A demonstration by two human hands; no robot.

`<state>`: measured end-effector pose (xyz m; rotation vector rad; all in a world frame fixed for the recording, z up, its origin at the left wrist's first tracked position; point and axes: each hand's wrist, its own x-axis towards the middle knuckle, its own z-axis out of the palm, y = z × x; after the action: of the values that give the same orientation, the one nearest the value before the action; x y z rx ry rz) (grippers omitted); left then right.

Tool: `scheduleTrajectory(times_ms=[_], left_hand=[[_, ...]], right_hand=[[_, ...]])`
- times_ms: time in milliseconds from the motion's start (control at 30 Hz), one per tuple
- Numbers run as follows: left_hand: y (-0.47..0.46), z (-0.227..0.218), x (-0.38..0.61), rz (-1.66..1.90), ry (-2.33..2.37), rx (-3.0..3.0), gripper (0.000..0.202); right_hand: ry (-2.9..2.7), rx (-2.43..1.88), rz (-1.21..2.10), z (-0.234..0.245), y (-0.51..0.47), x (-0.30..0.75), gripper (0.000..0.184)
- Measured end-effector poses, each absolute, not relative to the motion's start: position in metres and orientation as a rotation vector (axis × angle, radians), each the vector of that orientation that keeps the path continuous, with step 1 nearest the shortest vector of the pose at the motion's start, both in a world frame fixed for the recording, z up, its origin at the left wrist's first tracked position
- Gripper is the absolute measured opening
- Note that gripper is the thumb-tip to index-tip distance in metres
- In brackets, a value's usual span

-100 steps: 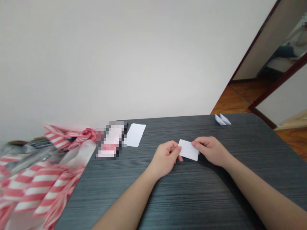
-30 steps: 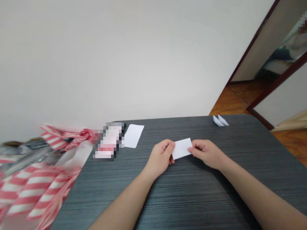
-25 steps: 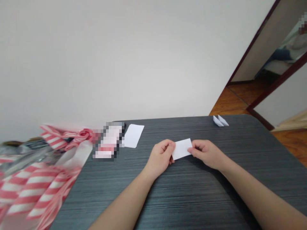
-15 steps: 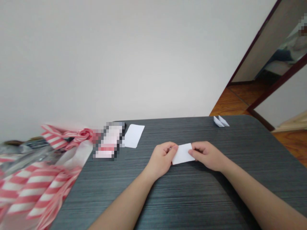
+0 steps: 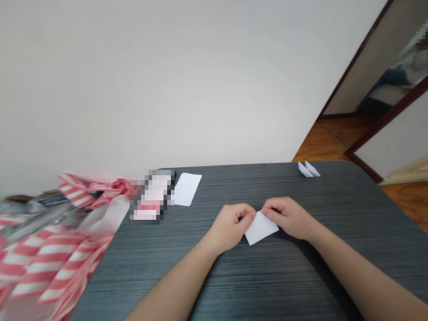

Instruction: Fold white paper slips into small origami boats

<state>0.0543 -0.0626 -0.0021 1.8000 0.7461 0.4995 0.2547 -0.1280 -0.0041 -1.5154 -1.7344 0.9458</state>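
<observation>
A small white folded paper (image 5: 261, 228) lies tilted low over the dark grey table (image 5: 254, 276), between both hands. My left hand (image 5: 230, 225) is curled, its fingertips pinching the paper's upper left edge. My right hand (image 5: 289, 217) is curled too and pinches the upper right edge. The two sets of fingertips almost meet at the paper's top.
A flat white sheet (image 5: 187, 189) lies at the table's far left, beside a blurred-out object (image 5: 152, 196). A small folded white paper shape (image 5: 308, 169) sits at the far right edge. Red-and-white striped plastic bags (image 5: 50, 249) crowd the left side. A doorway opens at the right.
The paper has come down and nearer to me and turned so a corner points toward me. Both hands have drawn closer together at its top edge.
</observation>
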Motion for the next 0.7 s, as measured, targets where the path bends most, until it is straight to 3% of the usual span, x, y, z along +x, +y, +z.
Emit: scheduleTrajectory(times_ms=[233, 533, 700], left_hand=[[-0.063, -0.012, 0.057, 0.565, 0.843, 1.445, 0.022], [-0.063, -0.013, 0.055, 0.521, 0.790, 1.534, 0.017], [-0.061, -0.012, 0.056, 0.548, 0.818, 1.507, 0.013]], right_hand=[[-1.557, -1.473, 1.034, -0.010, -0.129, 0.256, 0.018], [-1.461, -1.511, 1.078, -0.011, -0.128, 0.254, 0.023], [-1.439, -1.423, 1.129, -0.011, -0.129, 0.252, 0.015]])
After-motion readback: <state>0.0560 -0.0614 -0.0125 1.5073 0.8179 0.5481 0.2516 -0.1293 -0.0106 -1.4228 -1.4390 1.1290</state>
